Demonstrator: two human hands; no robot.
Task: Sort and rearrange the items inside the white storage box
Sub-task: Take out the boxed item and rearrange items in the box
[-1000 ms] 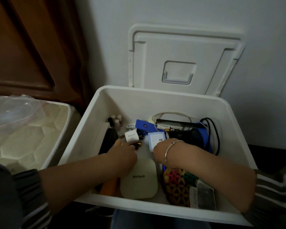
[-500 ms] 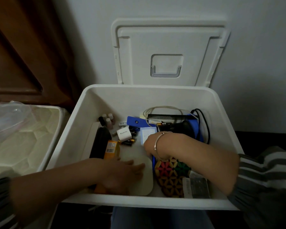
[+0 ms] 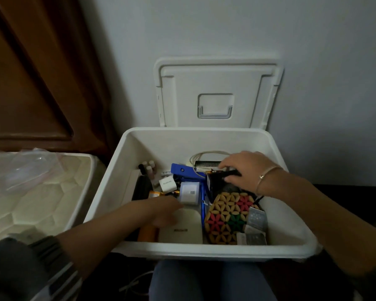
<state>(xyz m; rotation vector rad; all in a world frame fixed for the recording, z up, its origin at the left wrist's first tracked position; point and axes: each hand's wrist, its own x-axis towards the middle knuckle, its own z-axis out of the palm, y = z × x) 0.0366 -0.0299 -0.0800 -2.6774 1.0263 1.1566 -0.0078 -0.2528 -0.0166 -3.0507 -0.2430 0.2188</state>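
The white storage box (image 3: 204, 253) stands open, its lid (image 3: 215, 94) leaning on the wall behind. My right hand (image 3: 245, 170) is at the back right, fingers and thumb curled round a black device (image 3: 217, 181) beside a black comb (image 3: 206, 164). My left hand (image 3: 163, 211), blurred, lies over the far end of a cream case (image 3: 182, 231), fingers stretched toward a small white box (image 3: 189, 192). An orange item (image 3: 148, 233) shows under my wrist. Also inside are a colourful beaded mat (image 3: 228, 216), a blue tool (image 3: 182, 170) and a white charger (image 3: 167, 183).
Small bottles (image 3: 148, 167) and a black pouch (image 3: 141, 187) fill the box's left side; foil sachets (image 3: 255, 222) lie at the front right. A mattress (image 3: 30, 203) with a plastic bag (image 3: 28, 168) adjoins on the left, below a wooden door (image 3: 30, 72). My knees (image 3: 182, 279) are under the box.
My right hand left the small white box and moved back and right onto the black device. My left hand slid from the cream case's near part toward its far end.
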